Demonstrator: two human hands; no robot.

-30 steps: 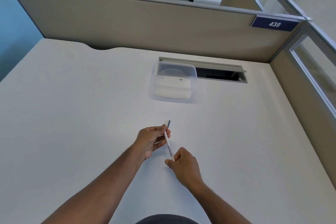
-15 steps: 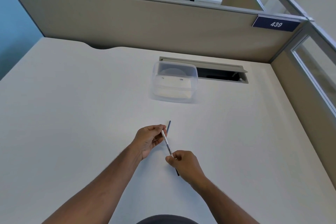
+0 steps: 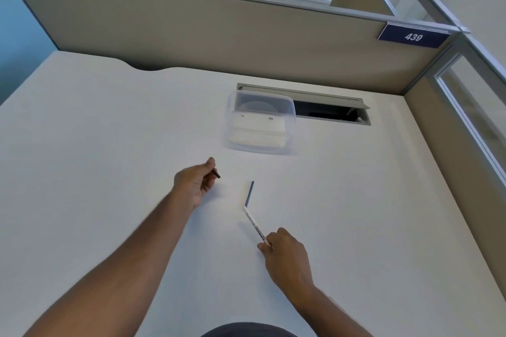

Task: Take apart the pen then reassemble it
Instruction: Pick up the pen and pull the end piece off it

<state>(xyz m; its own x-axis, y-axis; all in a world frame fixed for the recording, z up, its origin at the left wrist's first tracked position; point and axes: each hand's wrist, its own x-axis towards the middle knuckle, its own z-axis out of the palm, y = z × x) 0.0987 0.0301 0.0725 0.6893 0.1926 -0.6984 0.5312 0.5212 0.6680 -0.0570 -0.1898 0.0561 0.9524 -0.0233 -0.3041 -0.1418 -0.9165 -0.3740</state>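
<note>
While both forearms reach out over the pale, matte tabletop, the pen lies in pieces. Right hand, fingers curled, pinches the near end of the white pen barrel, a thin straight tube with small dark printing along its side; the barrel slants up and away toward the far edge, its open tip lifted off the surface. Just beyond that tip a slim dark blue refill lies flat on the tabletop, straight, thin as a wire, pointing toward the far edge; whether tip and refill touch cannot be told. Left hand sits well apart to the left, fingers loosely folded, thumb and forefinger nipping a short dark pen piece, stubby and slightly glossy; too small to tell whether it is a cap or an end plug.

Further back, near the middle of the far edge, a clear plastic box with rounded corners and cloudy walls stands on the tabletop, something white showing through it. Right beside it a grey metal cable hatch is set into the surface, its flap raised over a dark slot. A beige fabric-look partition with a grey rail runs along the far edge, bearing a navy plate marked 439.
</note>
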